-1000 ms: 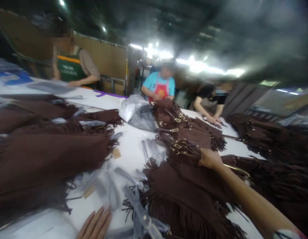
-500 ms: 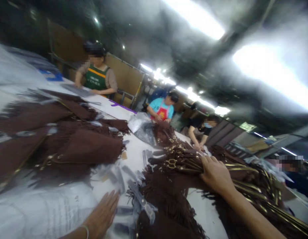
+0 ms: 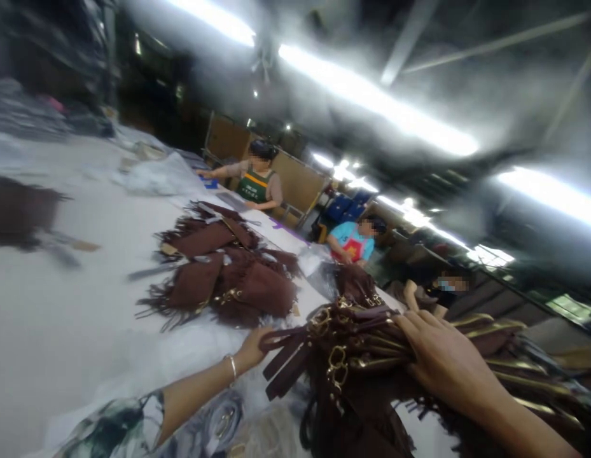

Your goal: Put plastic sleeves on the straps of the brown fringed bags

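My left hand (image 3: 253, 350) is closed around the looped end of a dark brown strap (image 3: 288, 346) at the left edge of a bundle. My right hand (image 3: 436, 350) grips the top of that bundle of brown fringed bags (image 3: 366, 362), fingers curled over it and partly hidden. Gold zippers and gold ring-shaped buckles (image 3: 338, 366) show along the bags. Clear plastic-wrapped straps with metal buckles (image 3: 223, 416) lie below my left forearm.
More brown fringed bags (image 3: 257, 289) are heaped beyond my left hand, and another brown piece (image 3: 21, 213) lies far left on the white table (image 3: 99, 305). Several co-workers, one in a green apron (image 3: 254, 189), sit or stand along the far side. Plastic film (image 3: 156, 175) lies at the back.
My left hand has moved from the table to the bundle and taken hold of a strap. My right hand stays on the bags. The view has swung left.
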`<state>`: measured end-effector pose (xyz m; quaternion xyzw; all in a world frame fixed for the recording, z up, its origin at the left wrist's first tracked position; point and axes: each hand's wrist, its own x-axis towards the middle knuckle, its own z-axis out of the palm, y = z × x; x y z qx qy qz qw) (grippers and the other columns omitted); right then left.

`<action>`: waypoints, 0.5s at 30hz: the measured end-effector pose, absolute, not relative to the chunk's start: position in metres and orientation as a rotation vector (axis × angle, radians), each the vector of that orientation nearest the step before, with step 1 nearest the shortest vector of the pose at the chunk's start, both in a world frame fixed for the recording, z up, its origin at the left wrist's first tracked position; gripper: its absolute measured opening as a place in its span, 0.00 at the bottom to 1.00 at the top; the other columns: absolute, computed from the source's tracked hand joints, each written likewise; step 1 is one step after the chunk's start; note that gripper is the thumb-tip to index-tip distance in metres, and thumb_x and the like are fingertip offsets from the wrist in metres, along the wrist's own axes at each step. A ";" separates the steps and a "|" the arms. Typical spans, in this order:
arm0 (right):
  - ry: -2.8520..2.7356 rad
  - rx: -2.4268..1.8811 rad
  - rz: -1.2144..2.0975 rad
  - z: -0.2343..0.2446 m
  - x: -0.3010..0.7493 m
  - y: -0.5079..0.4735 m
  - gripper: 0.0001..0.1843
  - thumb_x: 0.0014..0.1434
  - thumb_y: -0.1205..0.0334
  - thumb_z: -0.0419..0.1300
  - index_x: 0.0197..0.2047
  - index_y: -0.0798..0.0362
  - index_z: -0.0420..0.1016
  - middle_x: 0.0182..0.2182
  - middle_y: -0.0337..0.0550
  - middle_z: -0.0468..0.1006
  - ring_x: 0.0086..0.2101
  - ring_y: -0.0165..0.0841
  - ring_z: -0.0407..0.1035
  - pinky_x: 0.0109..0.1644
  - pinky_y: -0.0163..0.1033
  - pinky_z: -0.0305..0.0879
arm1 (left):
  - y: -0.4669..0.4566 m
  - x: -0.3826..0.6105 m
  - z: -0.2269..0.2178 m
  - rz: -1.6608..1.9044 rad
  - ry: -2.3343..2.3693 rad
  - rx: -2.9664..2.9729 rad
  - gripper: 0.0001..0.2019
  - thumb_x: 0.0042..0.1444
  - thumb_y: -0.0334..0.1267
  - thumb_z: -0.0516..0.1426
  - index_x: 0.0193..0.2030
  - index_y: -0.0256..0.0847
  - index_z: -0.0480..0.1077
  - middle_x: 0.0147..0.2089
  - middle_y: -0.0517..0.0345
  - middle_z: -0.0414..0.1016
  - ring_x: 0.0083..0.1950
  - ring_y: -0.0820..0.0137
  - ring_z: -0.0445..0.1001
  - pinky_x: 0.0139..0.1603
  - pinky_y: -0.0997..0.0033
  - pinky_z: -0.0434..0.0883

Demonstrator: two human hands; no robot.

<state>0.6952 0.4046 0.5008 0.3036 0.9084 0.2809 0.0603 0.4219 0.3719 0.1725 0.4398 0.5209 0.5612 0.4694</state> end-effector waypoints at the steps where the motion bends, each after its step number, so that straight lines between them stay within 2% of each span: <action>1: 2.758 0.891 0.825 0.504 0.678 0.397 0.19 0.42 0.71 0.55 0.40 0.50 0.67 0.38 0.45 0.72 0.43 0.43 0.64 0.47 0.45 0.60 | 0.361 0.399 0.181 1.454 1.307 1.057 0.12 0.56 0.45 0.59 0.39 0.36 0.73 0.41 0.53 0.76 0.45 0.62 0.74 0.49 0.58 0.70; 5: 2.766 0.810 0.785 0.511 0.603 0.372 0.16 0.40 0.69 0.56 0.36 0.50 0.67 0.36 0.46 0.71 0.40 0.42 0.63 0.44 0.45 0.58 | 0.314 0.307 0.207 1.734 1.435 0.884 0.11 0.52 0.44 0.59 0.36 0.38 0.75 0.37 0.52 0.78 0.42 0.59 0.74 0.45 0.63 0.70; 11: 2.827 0.651 0.724 0.509 0.486 0.341 0.15 0.42 0.67 0.58 0.36 0.49 0.66 0.36 0.46 0.71 0.40 0.42 0.64 0.44 0.44 0.58 | 0.204 0.203 0.213 2.020 1.724 0.389 0.10 0.51 0.40 0.58 0.40 0.40 0.72 0.42 0.49 0.77 0.45 0.58 0.74 0.46 0.62 0.70; 13: 2.870 0.568 0.719 0.504 0.445 0.332 0.14 0.42 0.67 0.58 0.35 0.50 0.65 0.36 0.46 0.71 0.40 0.41 0.64 0.45 0.44 0.58 | 0.155 0.197 0.216 2.070 1.824 0.226 0.10 0.53 0.41 0.56 0.41 0.41 0.70 0.38 0.52 0.76 0.40 0.61 0.75 0.41 0.64 0.70; 15: 2.907 0.476 0.703 0.497 0.403 0.324 0.13 0.42 0.67 0.58 0.35 0.50 0.65 0.35 0.45 0.71 0.40 0.41 0.64 0.45 0.43 0.57 | 0.113 0.210 0.223 2.021 1.787 0.232 0.10 0.55 0.45 0.56 0.37 0.40 0.70 0.30 0.56 0.74 0.32 0.65 0.74 0.34 0.68 0.69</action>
